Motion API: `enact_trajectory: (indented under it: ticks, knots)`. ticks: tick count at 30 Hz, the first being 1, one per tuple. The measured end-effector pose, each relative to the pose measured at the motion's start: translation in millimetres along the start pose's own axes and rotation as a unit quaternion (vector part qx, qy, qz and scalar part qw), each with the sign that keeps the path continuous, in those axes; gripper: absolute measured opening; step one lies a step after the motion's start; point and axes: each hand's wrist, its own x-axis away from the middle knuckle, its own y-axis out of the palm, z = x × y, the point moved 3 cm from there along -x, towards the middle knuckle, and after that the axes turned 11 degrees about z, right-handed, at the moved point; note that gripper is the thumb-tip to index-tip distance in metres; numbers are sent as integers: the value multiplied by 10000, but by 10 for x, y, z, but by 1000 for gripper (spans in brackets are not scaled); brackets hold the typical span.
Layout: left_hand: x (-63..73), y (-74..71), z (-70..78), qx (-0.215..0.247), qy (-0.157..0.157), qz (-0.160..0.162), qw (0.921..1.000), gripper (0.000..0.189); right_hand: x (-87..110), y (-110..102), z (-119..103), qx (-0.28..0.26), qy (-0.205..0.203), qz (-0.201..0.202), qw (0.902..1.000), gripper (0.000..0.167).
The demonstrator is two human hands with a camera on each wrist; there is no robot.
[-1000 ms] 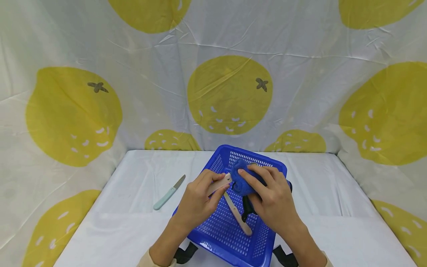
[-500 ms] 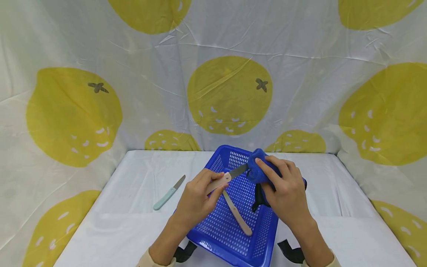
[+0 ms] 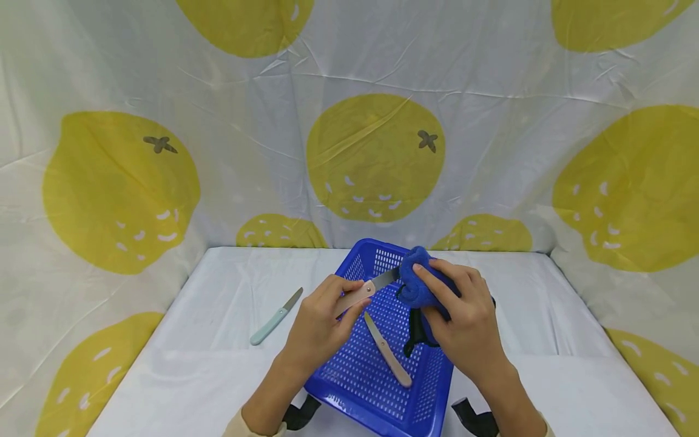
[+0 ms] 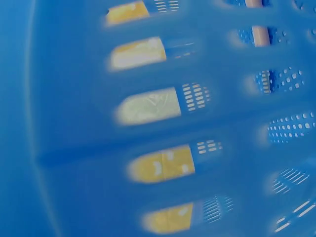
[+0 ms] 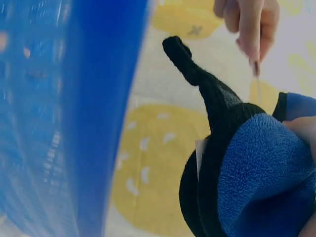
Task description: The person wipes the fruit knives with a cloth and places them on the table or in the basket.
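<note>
Above the basket my left hand (image 3: pixel 319 321) pinches the pale pink handle of a knife (image 3: pixel 355 297), its blade pointing right and upward. A bunched blue cloth (image 3: pixel 416 285) with black edging is gripped in my right hand (image 3: pixel 464 315), and the blade's tip end disappears into its folds. In the right wrist view the cloth (image 5: pixel 266 168) shows its fuzzy blue face, a black border and a dangling black strip. A second pink-handled knife (image 3: pixel 390 358) lies inside the blue basket (image 3: pixel 377 400). The left wrist view is filled by the basket's slotted wall (image 4: pixel 79 123); no hand shows there.
On the white-covered table (image 3: pixel 180 376), left of the basket, lies a knife with a mint-green handle (image 3: pixel 275 318). Behind the table hangs a white curtain (image 3: pixel 480 152) printed with yellow lemons.
My right hand and the cloth have drawn right from the handle's end, uncovering much of the blade, then come slightly back left. The left hand keeps its pinch on the knife, barely moving.
</note>
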Motion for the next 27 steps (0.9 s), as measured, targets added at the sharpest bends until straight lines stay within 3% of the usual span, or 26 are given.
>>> enact_trajectory:
  ticks: [8, 14, 18, 22, 27]
  knots:
    - [18, 53, 64, -3, 219, 114, 9997, 32, 50, 92, -175, -65, -373, -805, 9960, 44]
    - [27, 60, 107, -36, 266, 52, 9996, 31, 77, 110, -207, -33, -324, -1185, 9924, 47]
    - [27, 55, 111, 2, 318, -13, 9995, 31, 77, 108, -219, 69, -255, -1256, 9917, 38]
    - [25, 49, 99, 104, 434, 5, 9990, 31, 76, 114, -226, 166, -223, -1220, 9921, 49]
    - [18, 48, 90, 202, 495, 48, 9986, 29, 70, 112, -206, 228, -259, -1089, 9934, 51]
